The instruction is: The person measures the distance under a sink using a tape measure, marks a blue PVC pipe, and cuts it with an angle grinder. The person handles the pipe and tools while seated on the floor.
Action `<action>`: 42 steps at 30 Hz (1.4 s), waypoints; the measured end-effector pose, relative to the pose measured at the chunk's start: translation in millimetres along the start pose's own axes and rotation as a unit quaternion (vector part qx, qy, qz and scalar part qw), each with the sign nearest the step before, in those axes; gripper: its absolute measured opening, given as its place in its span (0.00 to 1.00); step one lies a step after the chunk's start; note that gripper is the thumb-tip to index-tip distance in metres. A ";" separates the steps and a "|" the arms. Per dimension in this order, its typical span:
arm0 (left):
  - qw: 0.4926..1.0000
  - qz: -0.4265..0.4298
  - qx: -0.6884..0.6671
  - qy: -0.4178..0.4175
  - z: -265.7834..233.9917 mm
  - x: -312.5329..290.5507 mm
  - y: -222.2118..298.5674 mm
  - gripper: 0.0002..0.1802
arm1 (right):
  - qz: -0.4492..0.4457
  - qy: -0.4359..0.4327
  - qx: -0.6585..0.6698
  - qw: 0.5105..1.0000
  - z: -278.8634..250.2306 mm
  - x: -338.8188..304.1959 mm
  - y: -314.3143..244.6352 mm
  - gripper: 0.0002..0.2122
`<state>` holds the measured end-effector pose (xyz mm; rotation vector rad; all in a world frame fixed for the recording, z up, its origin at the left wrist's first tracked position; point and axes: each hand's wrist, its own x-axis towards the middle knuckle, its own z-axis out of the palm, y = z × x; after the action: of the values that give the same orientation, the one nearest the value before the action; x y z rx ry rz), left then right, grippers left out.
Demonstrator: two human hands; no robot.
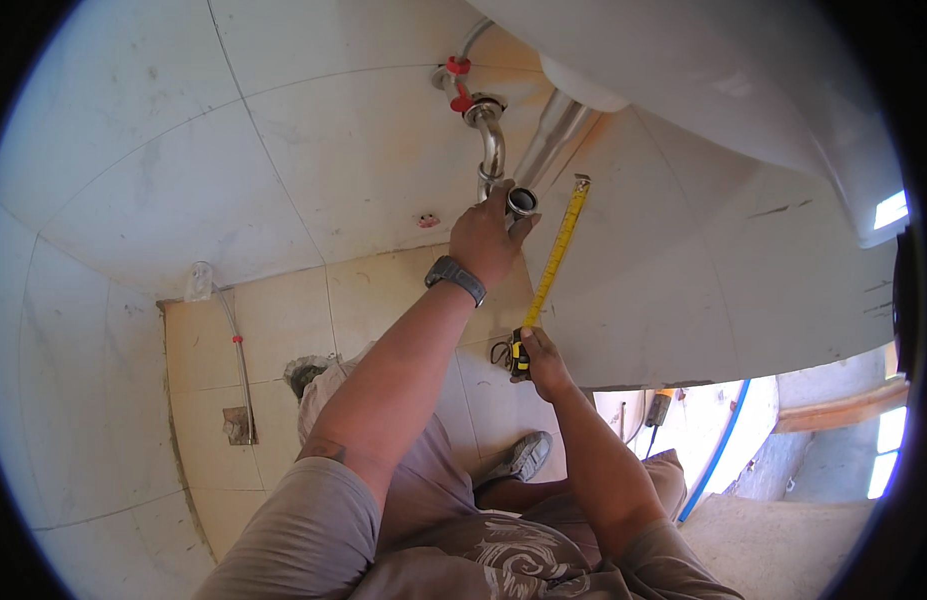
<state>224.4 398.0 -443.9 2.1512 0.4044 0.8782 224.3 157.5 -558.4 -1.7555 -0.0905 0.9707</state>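
The curved metal pipe (494,150) comes out of the pale tiled wall (153,160), and the person's left hand (488,240) is wrapped round its lower part, thumb and fingers close about the metal, beside an open round mouth (523,202) with a ringed rim. How that mouth joins the curve I can't tell; the hand covers it. Lower, and to the right of the pipe, the right hand (543,367) has hold of a tape measure (520,352) — fingers curled snugly round the black and yellow case. Its yellow blade (560,248) slants up to a metal hook that ends to the right of the pipe, apart from it. The blade carries small dark markings, too fine to read from here, and the face of the case is too small to make out. Just above the pipe, on its left, sits a valve (453,84) with red fittings. A straight metal tube (553,135) runs to the pipe's right, below the white basin (703,80). Well below the pipe, the grey-brown shirt (523,555) bears a white swirling print.
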 end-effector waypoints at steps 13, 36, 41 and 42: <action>1.000 -0.012 -0.008 -0.005 -2.0 -0.7 5.0 0.24 | 0.010 -0.008 -0.001 1.000 4.2 0.9 4.8 0.21; 0.999 -0.009 -0.048 0.002 -4.0 3.3 6.7 0.21 | -0.001 -0.015 0.003 1.000 -2.1 8.7 14.9 0.20; 0.998 -0.043 -0.029 -0.038 -14.9 3.6 13.9 0.20 | 0.017 -0.005 0.011 1.000 10.5 18.2 15.5 0.20; 0.998 -0.037 -0.031 -0.033 -16.2 2.1 16.2 0.20 | 0.012 -0.021 0.028 0.999 12.5 17.3 16.0 0.20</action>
<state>214.6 397.2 -423.2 2.0883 0.4156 0.7661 221.6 168.8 -582.4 -1.6894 -0.0689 1.0181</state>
